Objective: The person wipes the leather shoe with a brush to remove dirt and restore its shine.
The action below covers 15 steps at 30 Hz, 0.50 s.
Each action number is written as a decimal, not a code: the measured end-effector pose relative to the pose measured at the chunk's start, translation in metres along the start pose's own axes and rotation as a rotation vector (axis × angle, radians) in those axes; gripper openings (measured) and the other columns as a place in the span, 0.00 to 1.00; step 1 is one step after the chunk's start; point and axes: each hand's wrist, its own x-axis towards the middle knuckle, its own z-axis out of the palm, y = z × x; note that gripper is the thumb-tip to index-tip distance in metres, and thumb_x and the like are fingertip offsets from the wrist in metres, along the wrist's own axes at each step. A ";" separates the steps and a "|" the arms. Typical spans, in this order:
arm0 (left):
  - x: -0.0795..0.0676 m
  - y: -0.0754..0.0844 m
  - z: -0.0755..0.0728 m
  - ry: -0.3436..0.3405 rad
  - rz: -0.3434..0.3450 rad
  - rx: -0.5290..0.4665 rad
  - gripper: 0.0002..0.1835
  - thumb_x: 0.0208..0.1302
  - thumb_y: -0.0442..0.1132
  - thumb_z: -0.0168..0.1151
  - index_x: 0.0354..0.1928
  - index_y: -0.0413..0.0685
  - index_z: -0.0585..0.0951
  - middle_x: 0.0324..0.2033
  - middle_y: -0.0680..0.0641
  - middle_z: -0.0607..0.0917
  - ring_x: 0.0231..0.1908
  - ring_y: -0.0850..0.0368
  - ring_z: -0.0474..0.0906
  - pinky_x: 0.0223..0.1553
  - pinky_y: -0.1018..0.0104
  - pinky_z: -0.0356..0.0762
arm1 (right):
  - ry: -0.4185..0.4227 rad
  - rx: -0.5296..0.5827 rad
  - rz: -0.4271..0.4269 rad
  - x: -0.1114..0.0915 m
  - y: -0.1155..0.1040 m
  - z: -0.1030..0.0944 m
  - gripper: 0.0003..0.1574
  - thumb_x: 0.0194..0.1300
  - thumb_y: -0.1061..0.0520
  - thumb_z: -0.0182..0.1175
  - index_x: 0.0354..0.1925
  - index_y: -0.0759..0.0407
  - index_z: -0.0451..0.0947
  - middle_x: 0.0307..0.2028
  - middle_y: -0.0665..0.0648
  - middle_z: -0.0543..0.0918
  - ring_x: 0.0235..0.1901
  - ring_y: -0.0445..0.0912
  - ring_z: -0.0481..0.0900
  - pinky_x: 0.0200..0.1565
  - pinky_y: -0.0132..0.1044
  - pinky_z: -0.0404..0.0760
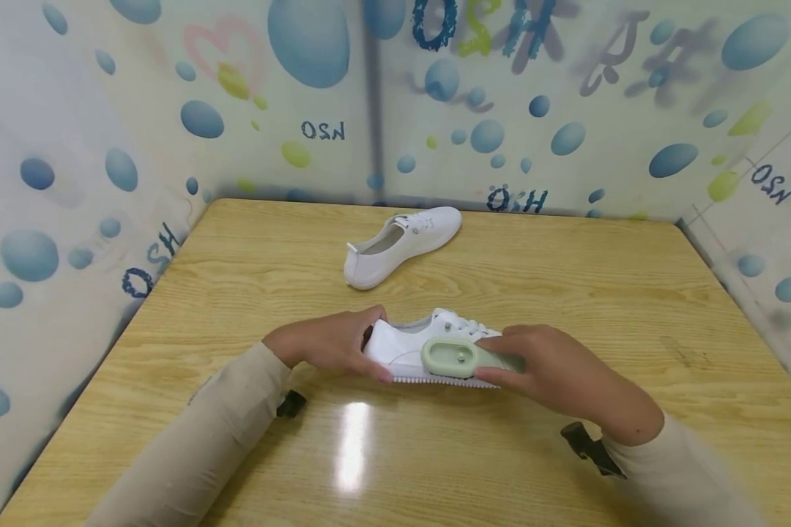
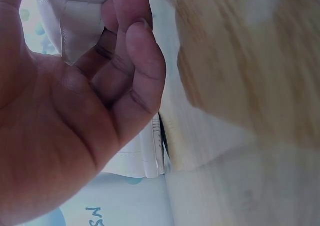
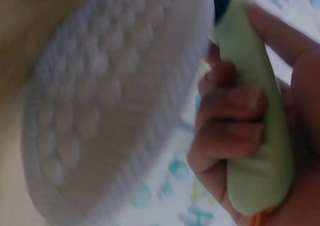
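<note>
My left hand (image 1: 339,342) grips a white lace-up shoe (image 1: 395,342) by its heel, thumb above and fingers below. In the left wrist view, part of this shoe (image 2: 82,28) shows beyond the curled fingers. My right hand (image 1: 547,366) holds a light green brush (image 1: 450,357) by the handle, its head laid against the shoe's near side. The right wrist view shows the fingers wrapped round the brush handle (image 3: 255,136), a bit of dark bristle at its top, and the studded sole (image 3: 95,100) beside it. The shoe's toe is hidden behind my right hand in the head view.
A second white shoe (image 1: 402,245) stands farther back on the wooden table (image 1: 567,271), toe pointing to the back right. Walls covered with blue and green spots (image 1: 310,44) close off the table's back and sides.
</note>
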 end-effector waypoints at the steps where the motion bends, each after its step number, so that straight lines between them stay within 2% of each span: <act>1: 0.000 0.000 0.000 -0.001 0.002 -0.003 0.37 0.51 0.59 0.77 0.53 0.51 0.67 0.40 0.50 0.79 0.39 0.58 0.75 0.41 0.62 0.74 | 0.018 -0.012 -0.010 0.002 -0.003 0.004 0.27 0.67 0.35 0.61 0.54 0.50 0.85 0.29 0.41 0.79 0.27 0.35 0.68 0.33 0.31 0.71; 4: 0.000 -0.001 0.000 -0.004 0.005 -0.010 0.37 0.51 0.59 0.77 0.54 0.51 0.67 0.40 0.50 0.80 0.40 0.57 0.76 0.42 0.62 0.74 | 0.054 -0.057 -0.014 0.007 -0.010 0.013 0.26 0.66 0.37 0.63 0.54 0.50 0.85 0.28 0.43 0.77 0.26 0.36 0.68 0.32 0.30 0.70; 7: 0.000 -0.001 -0.001 -0.004 0.005 -0.012 0.37 0.51 0.59 0.77 0.54 0.51 0.67 0.41 0.50 0.80 0.40 0.57 0.76 0.42 0.62 0.74 | 0.045 -0.071 -0.007 0.007 -0.012 0.013 0.26 0.66 0.37 0.63 0.55 0.49 0.84 0.29 0.43 0.77 0.26 0.36 0.68 0.31 0.31 0.70; 12: -0.001 0.000 0.000 -0.003 -0.004 -0.003 0.38 0.50 0.60 0.77 0.54 0.51 0.67 0.41 0.50 0.79 0.40 0.58 0.75 0.42 0.62 0.73 | -0.027 -0.031 0.038 -0.003 0.000 -0.007 0.29 0.66 0.34 0.61 0.55 0.49 0.84 0.29 0.40 0.79 0.26 0.35 0.68 0.31 0.31 0.70; 15: 0.000 0.002 -0.001 -0.002 -0.007 0.008 0.38 0.50 0.60 0.77 0.54 0.51 0.67 0.41 0.50 0.79 0.40 0.58 0.75 0.42 0.62 0.73 | -0.065 -0.007 0.079 -0.012 0.009 -0.020 0.29 0.65 0.33 0.61 0.54 0.49 0.85 0.34 0.41 0.84 0.29 0.34 0.72 0.33 0.32 0.73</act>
